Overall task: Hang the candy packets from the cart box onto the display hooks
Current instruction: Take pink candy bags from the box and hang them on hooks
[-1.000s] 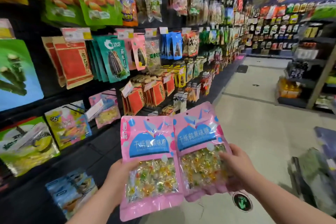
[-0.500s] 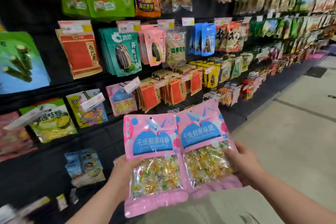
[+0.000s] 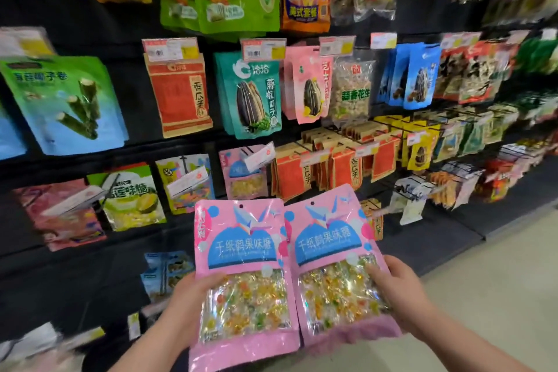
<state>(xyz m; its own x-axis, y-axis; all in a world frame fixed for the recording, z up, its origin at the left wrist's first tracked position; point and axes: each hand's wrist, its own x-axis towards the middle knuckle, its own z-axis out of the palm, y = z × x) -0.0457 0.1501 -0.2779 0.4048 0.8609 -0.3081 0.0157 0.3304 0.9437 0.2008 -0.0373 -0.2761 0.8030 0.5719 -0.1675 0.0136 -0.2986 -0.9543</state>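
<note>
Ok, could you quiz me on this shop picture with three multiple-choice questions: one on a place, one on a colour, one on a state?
1. Where does the hung pink packet that matches the held ones sit?
A top row; B on the floor; C directly left of the red-orange packets.
2. Which colour are the left packet and right packet mainly?
A pink; B green; C black.
3. What are the left hand and right hand doing?
A hanging empty; B each gripping a packet; C pushing a cart.

Answers: C, the red-orange row starts beside it; A, both backgrounds are pink; B, each hand clasps one packet's edge.
</note>
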